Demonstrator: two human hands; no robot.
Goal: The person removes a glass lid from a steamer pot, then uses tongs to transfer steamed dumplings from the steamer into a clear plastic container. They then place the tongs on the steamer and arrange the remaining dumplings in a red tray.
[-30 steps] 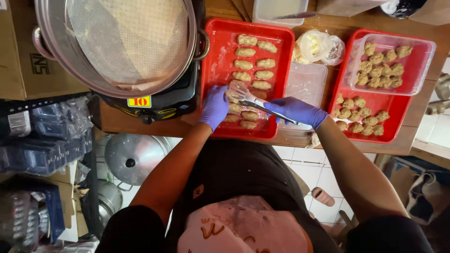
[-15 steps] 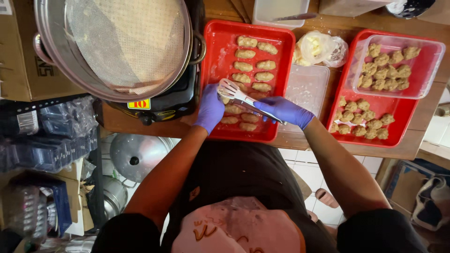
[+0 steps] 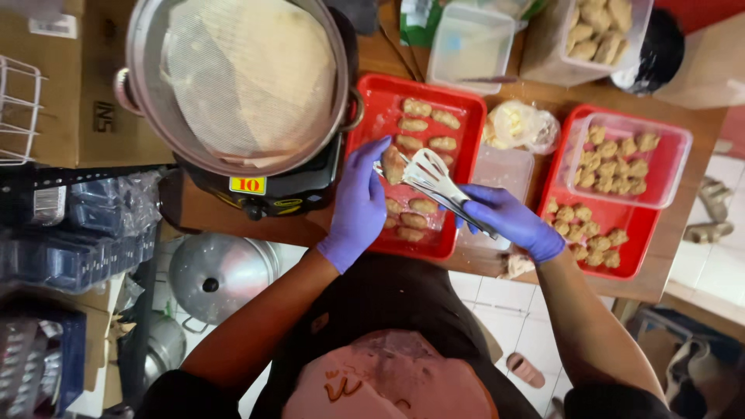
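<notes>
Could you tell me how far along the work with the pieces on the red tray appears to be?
The red tray already holds rows of pieces. In hand: the right hand holds metal tongs on one piece, which the left hand touches. The lined steamer pot shows no pieces yet.

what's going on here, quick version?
A person in purple gloves works over a red tray of pale dumpling-like pieces. The right hand holds metal tongs, which grip one piece; the left hand steadies that piece. A large steamer pot lined with cloth sits to the left.
</notes>
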